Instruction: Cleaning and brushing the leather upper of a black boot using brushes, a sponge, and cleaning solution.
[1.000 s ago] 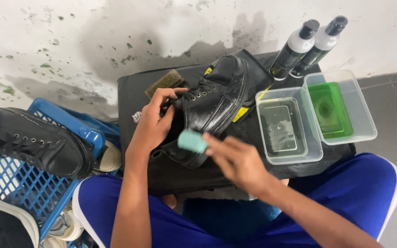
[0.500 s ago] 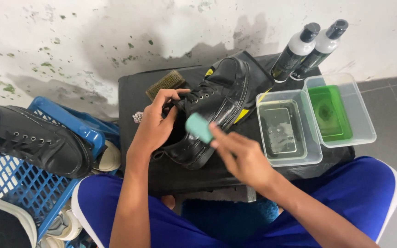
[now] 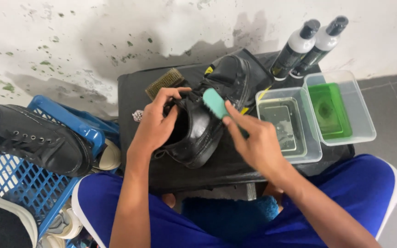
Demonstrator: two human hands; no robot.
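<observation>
Indoors, hands grip a black boot [image 3: 207, 124] and teal brush [image 3: 215, 102] over a black table [image 3: 129, 92] by a stained wall [image 3: 70, 41].

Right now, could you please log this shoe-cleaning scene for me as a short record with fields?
Left hand: grips the black boot at its opening
Right hand: holds a teal brush against the boot's upper
Surface: black stool before a stained white wall
Behind boot: brown bristle brush
Right side: clear tub of water, tub with green insert, two capped bottles
Left side: blue crate carrying a second black shoe
</observation>
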